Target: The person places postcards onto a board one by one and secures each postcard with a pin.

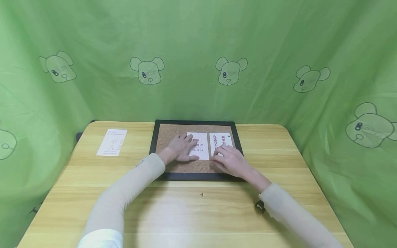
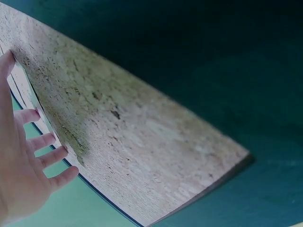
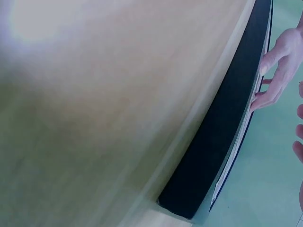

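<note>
My left hand (image 1: 183,148), fingers spread, rests on the left printed white card (image 1: 202,151) on a cork board (image 1: 192,167). In the left wrist view the left hand's fingers (image 2: 47,158) stand apart over the cork. My right hand (image 1: 231,161) touches the lower part of the right card (image 1: 219,139), its fingers bent. What lies under those fingers is hidden. A dark round pin head (image 1: 228,136) shows near this card's upper right corner. Only fingertips (image 3: 299,130) of the right hand show at the edge of the right wrist view.
A black frame (image 1: 198,176) borders the cork board on the wooden table (image 1: 173,213). A small pin (image 1: 202,194) lies in front of the frame. Another white card (image 1: 111,142) lies at the left. Behind the table hangs a green curtain (image 1: 192,100) with bear heads.
</note>
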Available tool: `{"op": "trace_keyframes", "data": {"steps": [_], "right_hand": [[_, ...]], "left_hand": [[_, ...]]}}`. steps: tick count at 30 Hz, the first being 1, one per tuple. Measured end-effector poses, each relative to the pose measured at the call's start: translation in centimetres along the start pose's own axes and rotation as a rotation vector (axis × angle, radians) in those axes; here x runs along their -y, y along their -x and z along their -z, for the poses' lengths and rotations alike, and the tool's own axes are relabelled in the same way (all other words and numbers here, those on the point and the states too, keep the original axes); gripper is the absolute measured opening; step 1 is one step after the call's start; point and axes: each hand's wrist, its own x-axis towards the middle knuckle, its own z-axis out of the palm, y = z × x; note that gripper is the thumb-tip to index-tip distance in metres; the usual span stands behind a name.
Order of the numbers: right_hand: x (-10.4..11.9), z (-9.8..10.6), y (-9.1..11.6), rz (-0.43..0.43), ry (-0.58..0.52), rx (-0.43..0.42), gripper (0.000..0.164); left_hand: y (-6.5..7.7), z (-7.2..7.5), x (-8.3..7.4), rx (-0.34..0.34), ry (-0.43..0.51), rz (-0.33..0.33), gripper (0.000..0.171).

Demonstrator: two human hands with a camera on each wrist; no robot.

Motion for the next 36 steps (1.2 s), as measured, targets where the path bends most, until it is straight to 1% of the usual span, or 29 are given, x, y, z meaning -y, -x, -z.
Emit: {"op": "trace_keyframes", "data": {"steps": [5,19,26,36], "right_hand": [[-1.0,-0.5,-0.2,-0.003,-0.010,-0.021,0.012],[-2.7,-1.4,-0.9,-0.018,-0.001,-0.052,0.014],[-3.3,-1.7,-1.3,-0.040,0.038,-0.022,0.013],[-4.1,-1.7,-2.1,-0.019,0.070,0.025,0.010]], "left_hand": [[0.0,0.1,0.0,-0.001,0.009,0.004,0.094],[0.1,0.3,0.0,0.000,0.015,0.003,0.093],[0.1,0.3,0.0,-0.007,0.012,0.003,0.093],[0.1,0.3,-0.1,-0.006,0.002,0.005,0.092]]}}
